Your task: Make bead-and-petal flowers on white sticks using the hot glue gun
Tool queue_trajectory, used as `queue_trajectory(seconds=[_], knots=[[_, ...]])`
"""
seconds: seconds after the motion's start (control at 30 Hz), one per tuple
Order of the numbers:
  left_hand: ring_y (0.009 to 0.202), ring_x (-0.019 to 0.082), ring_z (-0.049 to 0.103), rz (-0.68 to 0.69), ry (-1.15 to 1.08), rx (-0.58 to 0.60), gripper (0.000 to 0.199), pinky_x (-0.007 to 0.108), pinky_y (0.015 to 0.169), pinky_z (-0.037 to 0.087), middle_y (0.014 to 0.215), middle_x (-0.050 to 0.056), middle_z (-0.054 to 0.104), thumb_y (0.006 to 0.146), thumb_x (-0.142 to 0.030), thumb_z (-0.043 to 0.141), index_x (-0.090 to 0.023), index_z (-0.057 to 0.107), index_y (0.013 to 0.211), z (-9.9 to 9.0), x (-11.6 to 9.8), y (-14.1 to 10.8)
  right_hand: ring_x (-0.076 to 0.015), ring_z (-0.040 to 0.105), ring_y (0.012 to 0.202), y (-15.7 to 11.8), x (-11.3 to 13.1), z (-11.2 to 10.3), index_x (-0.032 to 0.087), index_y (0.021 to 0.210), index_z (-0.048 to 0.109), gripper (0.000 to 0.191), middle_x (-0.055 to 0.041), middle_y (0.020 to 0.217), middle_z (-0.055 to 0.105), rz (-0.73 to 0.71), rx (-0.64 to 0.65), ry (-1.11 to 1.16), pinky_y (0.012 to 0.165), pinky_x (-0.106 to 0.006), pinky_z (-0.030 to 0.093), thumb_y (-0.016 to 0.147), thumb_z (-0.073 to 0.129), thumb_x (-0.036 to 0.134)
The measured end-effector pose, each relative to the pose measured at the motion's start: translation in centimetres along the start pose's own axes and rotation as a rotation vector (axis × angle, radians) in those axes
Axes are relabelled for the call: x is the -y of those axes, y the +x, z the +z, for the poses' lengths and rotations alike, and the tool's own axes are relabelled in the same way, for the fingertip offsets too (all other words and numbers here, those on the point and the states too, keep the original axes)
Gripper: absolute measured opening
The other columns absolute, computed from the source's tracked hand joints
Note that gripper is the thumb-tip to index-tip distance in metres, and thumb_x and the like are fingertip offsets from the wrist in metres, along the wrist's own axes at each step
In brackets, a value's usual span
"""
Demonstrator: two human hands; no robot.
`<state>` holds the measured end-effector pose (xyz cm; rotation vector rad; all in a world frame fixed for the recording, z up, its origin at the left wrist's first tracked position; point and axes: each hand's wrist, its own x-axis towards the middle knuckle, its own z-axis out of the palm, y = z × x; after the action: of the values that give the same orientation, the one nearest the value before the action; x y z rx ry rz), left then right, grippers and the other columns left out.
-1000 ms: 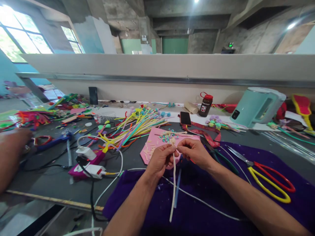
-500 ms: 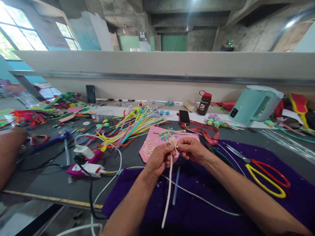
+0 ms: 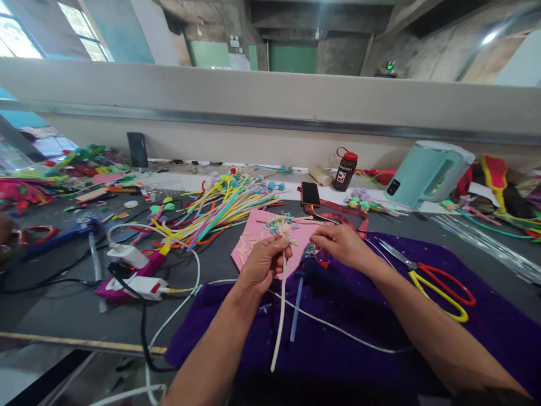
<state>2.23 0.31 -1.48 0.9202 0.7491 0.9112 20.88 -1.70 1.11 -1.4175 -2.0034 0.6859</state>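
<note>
Head view: nearest us, a cream stem (image 3: 279, 327) hung over purple cloth (image 3: 338, 310), its long axis running away and slightly right. Our left hand (image 3: 264, 262) pinched it below a small cream cluster (image 3: 285, 229), which pointed away from us. Our right hand (image 3: 344, 245) was apart, fingers curled; we couldn't tell whether it held anything. The cluster looked shaped, the tail unworked. Beneath and beyond lay a pink sheet (image 3: 242, 256).

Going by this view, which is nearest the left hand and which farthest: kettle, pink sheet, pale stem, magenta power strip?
From the left hand:
1. Pale stem: held in its fingers.
2. Pink sheet: just beyond the hand.
3. Magenta power strip: off to the left.
4. Kettle: far right, towards the back.
</note>
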Motion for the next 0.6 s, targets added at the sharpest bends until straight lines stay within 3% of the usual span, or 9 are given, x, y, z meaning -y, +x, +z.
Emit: queue_trajectory(seconds=[0.1,0.2,0.33,0.5,0.6], knots=[[0.03,0.0,0.029,-0.003,0.001,-0.003,0.024,0.012,0.029,0.022,0.041,-0.007,0.042,0.068,-0.033,0.061,-0.013,0.053,0.059,-0.1,-0.4,-0.2,-0.0202,0.059,0.069,-1.6,0.7,0.3,0.016,0.079,0.062,0.021,-0.008,0.076,0.064,-0.01,0.048,-0.56,0.058,-0.027,0.037,0.076,0.052,0.034],[0.031,0.001,0.031,-0.003,-0.019,-0.009,0.021,0.012,0.03,0.022,0.042,-0.006,0.046,0.067,-0.032,0.062,-0.014,0.053,0.06,-0.1,-0.7,-0.4,-0.0239,0.059,0.073,-2.4,0.9,0.9,0.016,0.085,0.06,0.031,-0.0101,0.085,0.063,-0.013,0.214,-0.793,0.057,-0.028,0.036,0.067,0.061,0.04],[0.033,0.0,0.035,0.027,-0.072,0.003,0.018,0.012,0.031,0.024,0.052,-0.005,0.055,0.064,-0.028,0.065,-0.014,0.053,0.063,-0.1,-0.8,-0.5,-0.0224,0.059,0.071,-2.2,0.2,1.3,0.017,0.085,0.058,0.028,-0.0085,0.087,0.061,0.036,0.258,-0.851,0.055,-0.028,0.035,0.068,0.059,0.039],[0.033,0.0,0.036,0.053,-0.087,0.001,0.019,0.012,0.03,0.022,0.052,-0.004,0.055,0.066,-0.028,0.064,-0.013,0.053,0.062,-0.1,-0.8,-0.6,-0.0238,0.059,0.076,-2.1,-0.6,2.0,0.017,0.088,0.057,0.038,-0.009,0.091,0.059,0.017,0.227,-0.855,0.057,-0.028,0.035,0.063,0.059,0.046],[0.031,0.0,0.033,0.053,-0.052,-0.023,0.02,0.012,0.029,0.022,0.045,-0.005,0.051,0.068,-0.029,0.063,-0.013,0.053,0.06,-0.1,-0.8,-0.7,-0.0234,0.059,0.074,-2.1,-0.8,2.0,0.016,0.085,0.059,0.031,-0.0089,0.087,0.06,0.052,0.202,-0.829,0.057,-0.028,0.036,0.063,0.059,0.039]])
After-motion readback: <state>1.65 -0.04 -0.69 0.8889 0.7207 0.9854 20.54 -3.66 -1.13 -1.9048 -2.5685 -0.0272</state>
